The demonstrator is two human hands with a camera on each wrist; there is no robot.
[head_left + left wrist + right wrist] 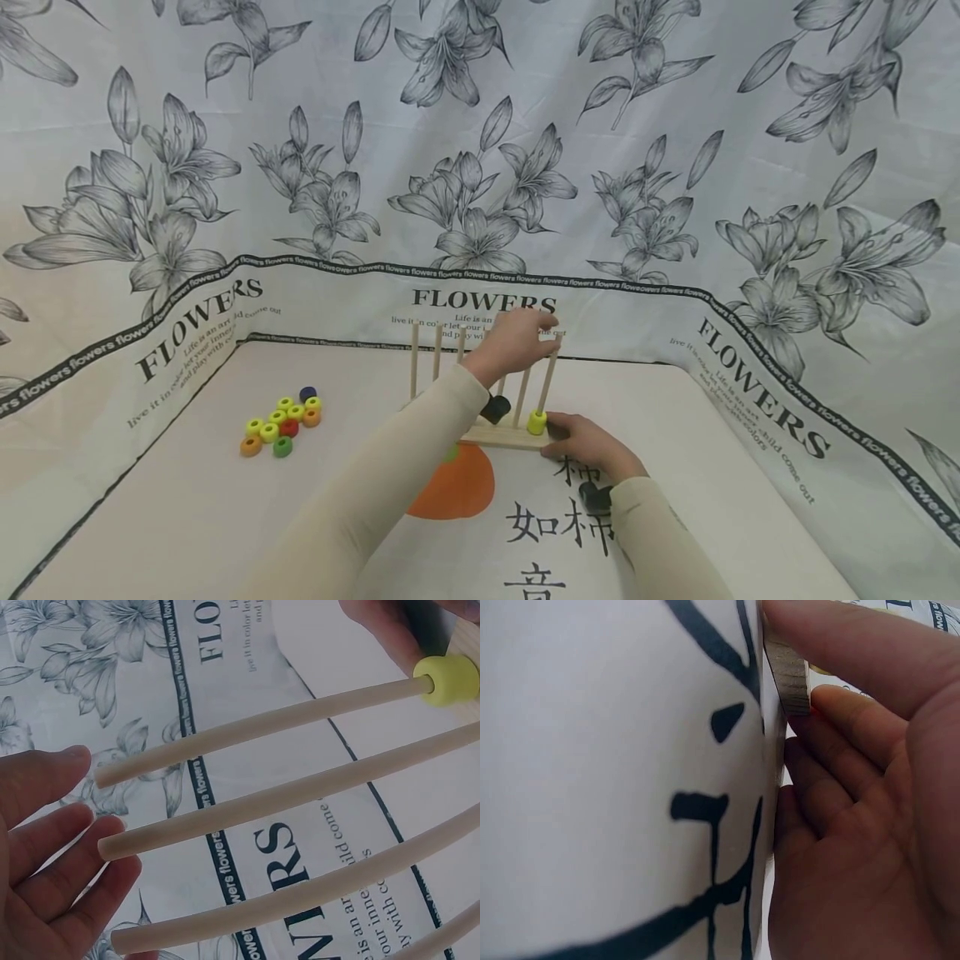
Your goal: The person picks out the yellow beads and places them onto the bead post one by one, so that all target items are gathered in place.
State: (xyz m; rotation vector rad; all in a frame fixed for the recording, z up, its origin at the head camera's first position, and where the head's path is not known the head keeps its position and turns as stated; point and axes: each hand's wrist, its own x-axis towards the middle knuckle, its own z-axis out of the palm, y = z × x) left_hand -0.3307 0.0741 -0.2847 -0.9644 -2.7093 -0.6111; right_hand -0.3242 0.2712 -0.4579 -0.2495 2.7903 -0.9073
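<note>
The empty, loosely spread left hand (513, 342) could knock the wooden rods (289, 795) and tip their base (504, 437) if the right hand (596, 446) gripping its end slackens.

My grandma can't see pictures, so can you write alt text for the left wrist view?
A person's left hand, grip open, is near the tips of wooden rods. A yellow bead sits on one rod, close to the right hand.
</note>
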